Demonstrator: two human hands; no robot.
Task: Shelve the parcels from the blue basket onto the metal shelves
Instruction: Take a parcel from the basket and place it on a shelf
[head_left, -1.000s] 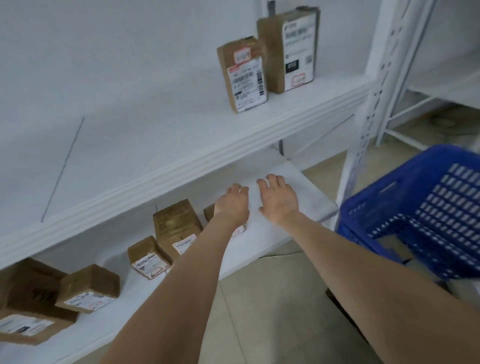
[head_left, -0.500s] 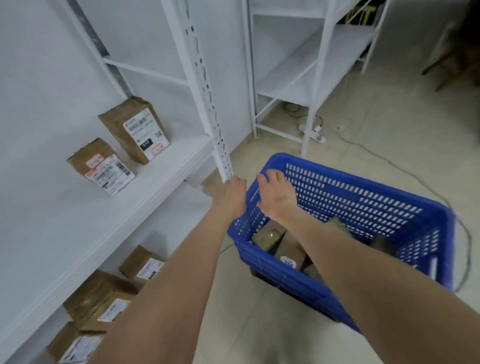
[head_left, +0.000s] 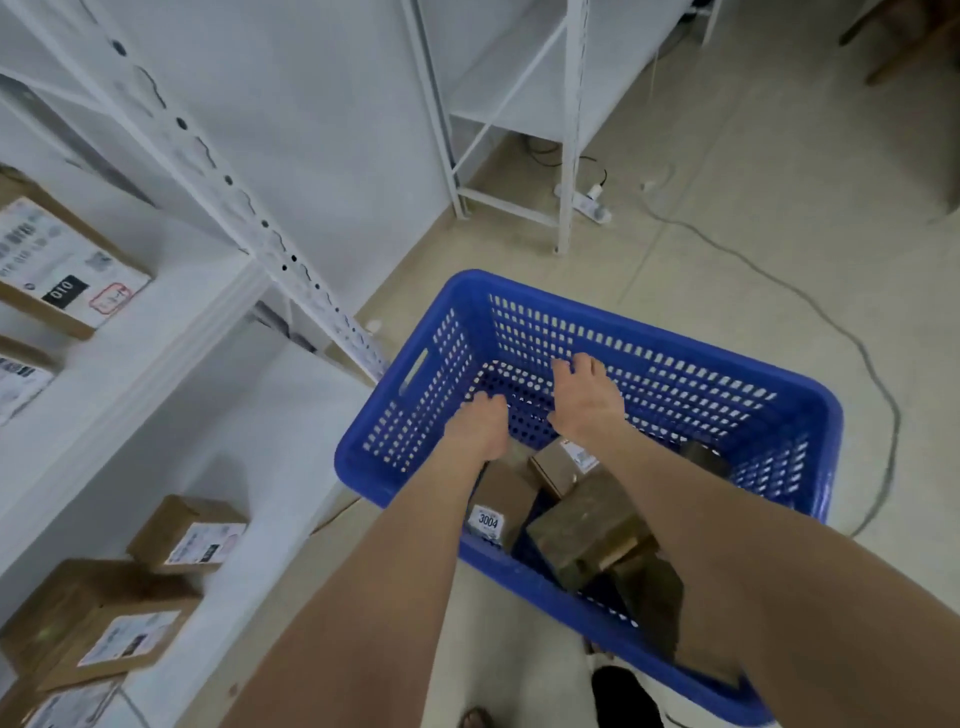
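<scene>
A: What writing can you read?

B: In the blue basket, a white sticker reads "3004" on a brown parcel under the left forearm. On the upper metal shelf, at nine o'clock from the basket, a large parcel has a black tag reading "010" and a red stamp too blurred to read.

A: And the hands?

B: Both are inside the basket, above its perforated floor. The right hand has its fingers fairly straight and close together, near the far wall at twelve o'clock. The left hand has its fingers bent loosely downward with the tips out of sight; nothing shows in either hand.

A: What lies around them?

B: A small labelled box sits between the wrists, and a darker parcel sits at six o'clock from it. The right forearm covers the parcels beyond. On the lower shelf, two labelled boxes show print too blurred to read.

A: Anything on the floor?

B: At one o'clock from the basket, a power strip lies beside a second white rack. A grey cable runs past the basket's far side.
</scene>
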